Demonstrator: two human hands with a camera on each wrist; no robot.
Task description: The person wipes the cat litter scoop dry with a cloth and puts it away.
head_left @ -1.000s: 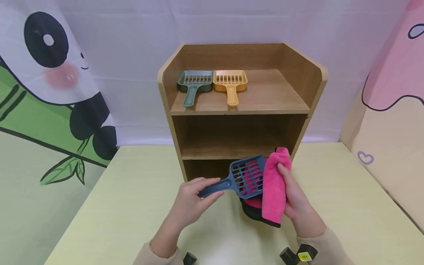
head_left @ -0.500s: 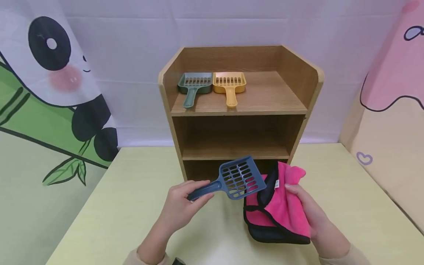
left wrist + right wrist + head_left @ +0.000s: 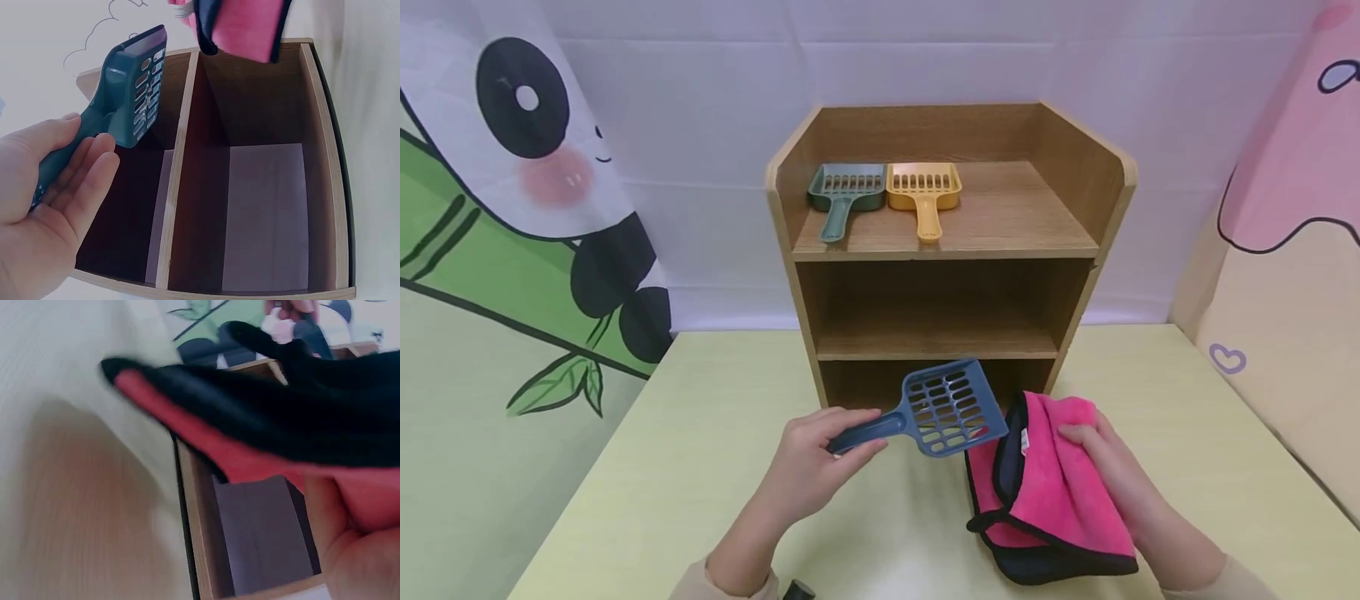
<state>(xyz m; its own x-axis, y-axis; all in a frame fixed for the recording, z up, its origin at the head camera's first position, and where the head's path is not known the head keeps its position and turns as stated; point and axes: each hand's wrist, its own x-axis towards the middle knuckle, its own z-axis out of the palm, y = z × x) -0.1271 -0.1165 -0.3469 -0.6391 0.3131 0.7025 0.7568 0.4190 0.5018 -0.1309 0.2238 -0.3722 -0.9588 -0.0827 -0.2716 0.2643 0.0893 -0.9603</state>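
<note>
My left hand grips the handle of a blue slotted litter scoop, thumb on one side and fingers on the other. In the left wrist view the scoop tilts up beside the shelf. To its right, my right hand holds a pink cloth with black edging, bunched at its top. A small white tag shows on the cloth, and its lower part hangs folded over the table. The scoop's far corner is close to the cloth's left edge. In the right wrist view the cloth covers much of the hand.
A wooden shelf unit stands behind the hands on a pale table. On its top level lie a green litter scoop and a yellow one, side by side. A printed backdrop hangs behind.
The right hand has moved right and toward me with the cloth, away from the scoop, and the cloth has spread from a narrow fold. The left hand with the scoop moved slightly left.
</note>
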